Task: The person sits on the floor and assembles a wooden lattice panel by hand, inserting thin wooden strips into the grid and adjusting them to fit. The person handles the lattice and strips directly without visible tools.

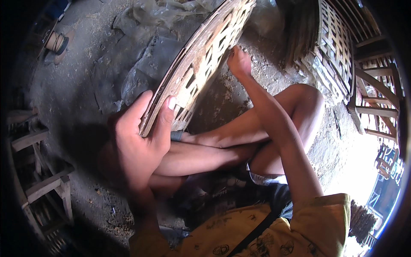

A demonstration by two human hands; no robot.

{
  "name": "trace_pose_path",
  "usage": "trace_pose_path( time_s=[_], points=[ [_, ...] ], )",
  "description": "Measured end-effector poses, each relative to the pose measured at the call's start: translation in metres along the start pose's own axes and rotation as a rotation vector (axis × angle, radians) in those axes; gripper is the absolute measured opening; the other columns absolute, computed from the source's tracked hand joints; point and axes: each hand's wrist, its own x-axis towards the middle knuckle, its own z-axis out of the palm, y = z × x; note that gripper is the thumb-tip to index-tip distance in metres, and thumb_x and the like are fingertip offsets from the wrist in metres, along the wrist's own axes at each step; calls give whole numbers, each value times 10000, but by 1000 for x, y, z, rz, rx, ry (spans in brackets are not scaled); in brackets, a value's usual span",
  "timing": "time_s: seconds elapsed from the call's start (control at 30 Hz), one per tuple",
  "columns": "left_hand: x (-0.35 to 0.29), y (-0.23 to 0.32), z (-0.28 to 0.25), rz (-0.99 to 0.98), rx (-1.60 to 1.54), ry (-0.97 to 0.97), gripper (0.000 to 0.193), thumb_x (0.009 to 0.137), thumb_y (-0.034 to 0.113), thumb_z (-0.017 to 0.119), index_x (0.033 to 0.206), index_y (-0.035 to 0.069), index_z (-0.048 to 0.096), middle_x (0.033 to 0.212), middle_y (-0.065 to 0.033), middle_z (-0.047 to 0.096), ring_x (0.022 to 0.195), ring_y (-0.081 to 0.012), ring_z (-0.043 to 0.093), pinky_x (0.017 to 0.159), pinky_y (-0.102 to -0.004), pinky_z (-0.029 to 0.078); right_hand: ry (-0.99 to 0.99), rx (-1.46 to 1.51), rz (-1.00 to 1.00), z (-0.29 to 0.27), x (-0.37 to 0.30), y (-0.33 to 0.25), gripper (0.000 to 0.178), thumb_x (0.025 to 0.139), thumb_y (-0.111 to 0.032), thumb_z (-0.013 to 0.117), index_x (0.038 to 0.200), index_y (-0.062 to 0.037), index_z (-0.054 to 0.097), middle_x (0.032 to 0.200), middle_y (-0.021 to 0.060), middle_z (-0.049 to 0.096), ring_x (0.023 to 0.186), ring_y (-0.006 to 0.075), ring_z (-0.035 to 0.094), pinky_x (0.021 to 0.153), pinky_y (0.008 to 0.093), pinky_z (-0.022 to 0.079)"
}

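Observation:
A woven bamboo panel point(201, 64) with a split-wood rim is tilted up on edge in front of me, slanting from lower left to upper right. My left hand point(143, 132) grips its near end, with the thumb on the woven face and the fingers round the outer rim. My right hand point(239, 62) is closed beside the panel's right face, close to its lower edge. Whatever its fingers hold, if anything, is hidden. My crossed bare legs point(214, 154) lie below the panel.
Crumpled clear plastic sheeting point(150, 64) lies on the dusty floor. A spool of cord point(58, 43) is at the far left. Several woven panels point(336, 47) are stacked upright at the right, by a wooden frame point(379, 103). Another wooden frame point(43, 188) stands at the left.

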Motion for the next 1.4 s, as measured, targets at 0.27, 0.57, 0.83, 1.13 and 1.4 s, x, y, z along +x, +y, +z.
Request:
trace_pose_path(
  time_s=[0.27,0.57,0.83,1.13,1.4],
  points=[
    [6,-3,-6,-44,-66,-17,225,1019,168,663,965,-51,661,734,-25,616,718,-48,490,644,-256,442,119,179,96,-17,19,17,188,941,-135,540,1058,-59,666,941,274,712,912,486,683,838,565,542],
    [5,-11,-7,22,2,13,238,1010,178,669,986,-58,670,729,-66,635,711,-74,523,659,-287,467,-151,214,-104,-5,-4,19,212,907,-91,569,1047,-71,727,941,274,711,921,465,692,839,526,559],
    [9,-5,-7,1,-27,-28,238,1004,180,658,918,-41,631,689,-135,614,625,-125,524,600,-324,459,-99,121,-73,-11,-12,-2,171,927,-114,542,953,-20,682,908,267,712,901,461,699,804,540,563],
    [8,-2,-4,28,-7,11,237,993,166,666,907,-52,631,685,-145,609,610,-137,521,589,-331,449,60,184,34,-11,13,19,164,872,-137,618,947,-31,719,872,252,721,819,412,722,780,467,577],
    [7,-7,-4,-12,22,-34,237,1003,167,680,957,-64,650,708,-62,615,694,-75,507,638,-298,454,-93,282,16,9,33,51,275,898,-160,605,1151,-90,688,1013,239,733,984,430,699,886,490,559]
  ],
)
